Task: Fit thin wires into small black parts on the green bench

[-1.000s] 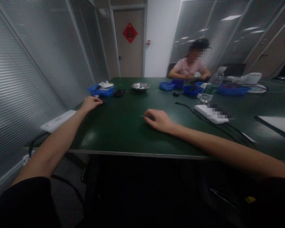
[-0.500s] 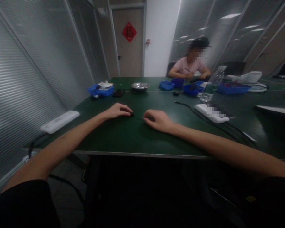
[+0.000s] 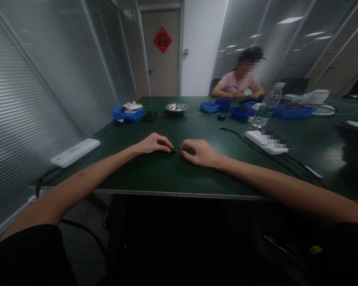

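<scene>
Over the green table [image 3: 149,171], my left hand [image 3: 153,143] pinches a small black piece [image 3: 173,151] between thumb and fingertips. My right hand [image 3: 201,153] is closed around a slim tool with a thin metal shaft [image 3: 178,150]; most of its handle is hidden in the fingers. The shaft points left and its tip meets the black piece, or lies right beside it; contact cannot be made out. Both hands rest low, close together.
A blue tray [image 3: 127,114], a phone [image 3: 149,116] and a steel bowl [image 3: 176,108] stand further back. To the right are a water bottle [image 3: 265,109], a white power strip [image 3: 261,142] and a black cable [image 3: 241,137]. Another person [image 3: 241,83] sits across the table.
My left hand has come from beside the blue tray rightward to the tool's tip, carrying the small black piece. My right hand has stayed nearly still.
</scene>
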{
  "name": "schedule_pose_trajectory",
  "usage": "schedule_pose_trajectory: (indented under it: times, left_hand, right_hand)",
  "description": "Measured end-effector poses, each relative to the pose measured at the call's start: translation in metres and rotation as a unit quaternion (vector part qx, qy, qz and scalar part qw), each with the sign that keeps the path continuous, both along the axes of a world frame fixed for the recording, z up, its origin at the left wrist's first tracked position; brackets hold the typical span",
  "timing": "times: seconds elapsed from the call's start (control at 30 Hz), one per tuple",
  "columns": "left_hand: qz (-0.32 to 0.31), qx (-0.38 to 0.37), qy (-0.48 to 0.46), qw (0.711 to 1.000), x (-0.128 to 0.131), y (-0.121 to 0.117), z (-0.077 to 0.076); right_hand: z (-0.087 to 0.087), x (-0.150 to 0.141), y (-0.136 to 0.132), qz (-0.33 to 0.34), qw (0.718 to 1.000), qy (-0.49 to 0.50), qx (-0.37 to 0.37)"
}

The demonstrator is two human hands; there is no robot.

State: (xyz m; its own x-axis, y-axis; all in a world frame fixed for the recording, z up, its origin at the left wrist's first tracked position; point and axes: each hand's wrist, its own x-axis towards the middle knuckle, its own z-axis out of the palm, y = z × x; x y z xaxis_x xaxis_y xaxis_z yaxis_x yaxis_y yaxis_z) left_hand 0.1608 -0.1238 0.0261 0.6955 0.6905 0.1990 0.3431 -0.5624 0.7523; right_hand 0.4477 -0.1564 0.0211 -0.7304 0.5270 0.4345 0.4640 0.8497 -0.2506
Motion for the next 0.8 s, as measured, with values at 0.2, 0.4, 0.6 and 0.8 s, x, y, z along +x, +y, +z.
schedule_pose_trajectory:
  times: [0.2,0.4,0.6,0.8]
  left_hand:
    - [-0.006,-0.012,-0.016,1.0,0.001,0.001,-0.002]
    - [-0.007,-0.019,-0.034,0.999,0.002,0.003,-0.007]
    - [-0.004,-0.002,-0.024,1.0,0.003,0.0,-0.006]
    - [-0.043,0.031,-0.019,0.998,0.012,-0.007,-0.004]
  right_hand:
    - [0.001,0.0,-0.001,0.018,1.0,0.001,0.0]
    - [0.0,0.0,0.001,0.051,0.999,0.01,-0.011]
    - [-0.003,0.0,0.002,0.063,0.998,0.013,-0.013]
    - [-0.004,-0.002,0.001,0.065,0.998,0.001,-0.014]
